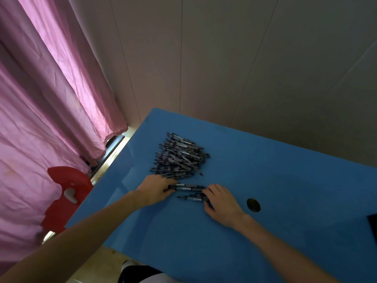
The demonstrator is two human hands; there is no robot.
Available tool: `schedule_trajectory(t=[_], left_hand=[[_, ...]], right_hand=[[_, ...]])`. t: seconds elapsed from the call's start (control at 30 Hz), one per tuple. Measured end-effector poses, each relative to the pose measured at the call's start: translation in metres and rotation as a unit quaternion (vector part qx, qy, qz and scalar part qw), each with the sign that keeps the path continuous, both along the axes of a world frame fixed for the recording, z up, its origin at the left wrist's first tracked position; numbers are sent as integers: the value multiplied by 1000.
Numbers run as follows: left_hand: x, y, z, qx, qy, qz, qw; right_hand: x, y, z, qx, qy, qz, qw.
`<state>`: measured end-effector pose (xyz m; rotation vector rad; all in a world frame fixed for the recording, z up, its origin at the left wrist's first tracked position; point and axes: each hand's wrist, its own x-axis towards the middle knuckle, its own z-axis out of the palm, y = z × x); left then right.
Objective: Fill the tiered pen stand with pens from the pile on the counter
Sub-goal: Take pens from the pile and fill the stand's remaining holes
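A big pile of dark grey pens [180, 156] lies on the blue counter [265, 170], toward its far left. Just in front of the pile, a few loose pens [188, 187] lie flat between my hands. My left hand [157, 190] rests at their left ends, its fingers curled around the ends of the upper pens. My right hand [221, 202] sits at their right ends, fingers curled over the lower pens [191, 198]. No pen stand shows in this view.
A round cable hole [253, 205] is in the counter just right of my right hand. A dark object [372, 225] pokes in at the right edge. A red plastic chair [67, 193] and a pink curtain [51, 109] stand left of the counter.
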<state>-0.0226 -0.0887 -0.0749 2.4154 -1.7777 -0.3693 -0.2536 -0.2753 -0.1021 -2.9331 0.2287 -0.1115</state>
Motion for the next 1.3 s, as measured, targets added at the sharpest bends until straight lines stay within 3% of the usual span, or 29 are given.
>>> schedule_trajectory(t=[0.23, 0.53, 0.77, 0.9, 1.0, 1.17, 1.3], left_hand=[[12, 25, 11, 24, 43, 0, 999], [23, 60, 17, 20, 81, 17, 996], [29, 80, 18, 16, 90, 24, 996], [31, 84, 19, 5, 78, 29, 997], [27, 85, 21, -3, 72, 29, 997], [21, 85, 29, 2, 61, 32, 998], [20, 85, 20, 52, 55, 54, 996]], right_hand=[[-9, 3, 3, 10, 24, 39, 999], [-24, 14, 0, 39, -11, 44, 998], [-18, 32, 3, 162, -65, -89, 981], [-3, 39, 7, 141, -67, -82, 984], [3, 43, 15, 123, -26, -52, 991], [-6, 46, 32, 24, 135, 13, 990], [-8, 48, 28, 3, 122, 19, 992]])
